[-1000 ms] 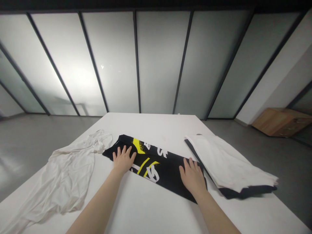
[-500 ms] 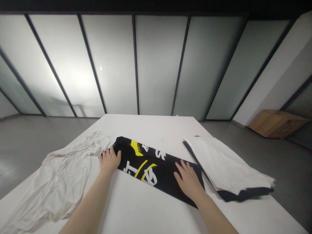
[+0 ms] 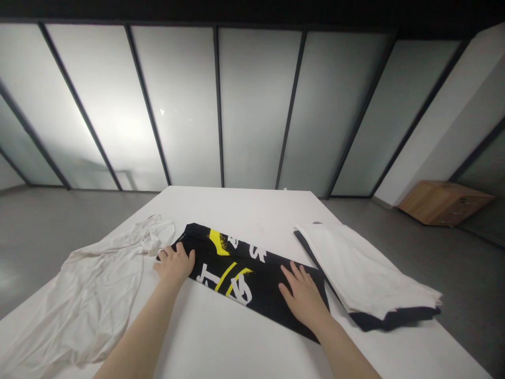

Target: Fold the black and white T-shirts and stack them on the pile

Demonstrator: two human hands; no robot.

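Well, the fingers (image 3: 169, 255) of the left hand (image 3: 174, 265) are curling loosely over the left end of the black printed garment (image 3: 268, 297). They are lying close together, though I cannot tell whether they are clamping the cloth or only pressing on it. Compared with the earlier view, this hand is sitting further left: it has slid from the middle of the cloth along to its end, and more of the white lettering and yellow stripes is showing beside the wrist. The fingers (image 3: 294, 276) of the right hand (image 3: 303, 297) are spreading apart and lying flat on the black cloth near its right end, barely shifted from before.

The garment is lying folded into a long band, running diagonally from far left to near right across the tabletop (image 3: 236, 210). Just left of the left hand, a crumpled white cloth (image 3: 90, 284) is spreading toward the near left. To the right, a folded stack of white cloth over a black layer (image 3: 366, 273) is lying near the garment, its end overhanging the tabletop's right edge. Beyond the tabletop, a frosted glass wall (image 3: 256, 105) is rising behind the grey floor (image 3: 59, 226), and a wooden cabinet (image 3: 445, 208) is standing at far right.
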